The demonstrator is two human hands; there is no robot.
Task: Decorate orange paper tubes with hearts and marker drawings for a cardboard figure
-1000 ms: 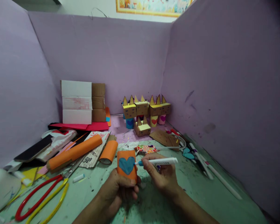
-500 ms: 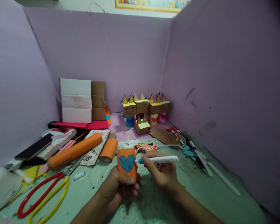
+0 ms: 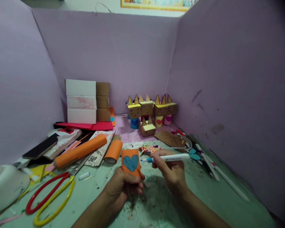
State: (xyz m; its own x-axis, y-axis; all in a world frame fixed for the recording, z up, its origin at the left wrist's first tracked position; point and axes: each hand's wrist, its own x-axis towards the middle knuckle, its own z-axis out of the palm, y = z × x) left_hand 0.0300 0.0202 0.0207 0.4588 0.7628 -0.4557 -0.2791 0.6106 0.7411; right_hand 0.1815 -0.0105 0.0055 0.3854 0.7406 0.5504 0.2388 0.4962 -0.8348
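1. The tube (image 3: 130,169), orange with a blue heart (image 3: 131,162) on its front, stands upright in the left hand (image 3: 122,190), which grips its lower end with the fingers wrapped round it.
2. The right hand (image 3: 172,171) pinches a white marker (image 3: 173,157), which lies almost level. Its blue tip points left and sits just beside the tube's right edge, close to the heart; whether it touches cannot be told.
3. Both hands hover low over the green table (image 3: 204,202), which is marked with ink beneath them.
4. Just beyond the right hand lies a patterned scrap (image 3: 150,148). To its right are blue cut-outs (image 3: 194,155) and several pens (image 3: 212,169).
5. Beyond the left hand lies a short orange roll (image 3: 113,151), and farther left a long orange roll (image 3: 80,150) rests on printed paper.
6. Left of the left hand lie scissors (image 3: 49,202) with red and yellow handles, and past them a white bowl (image 3: 4,185).
7. Well beyond both hands, cardboard figures (image 3: 152,109) with pointed ears stand by the back wall, with stacked boxes (image 3: 85,101) on red paper (image 3: 85,126) to their left.
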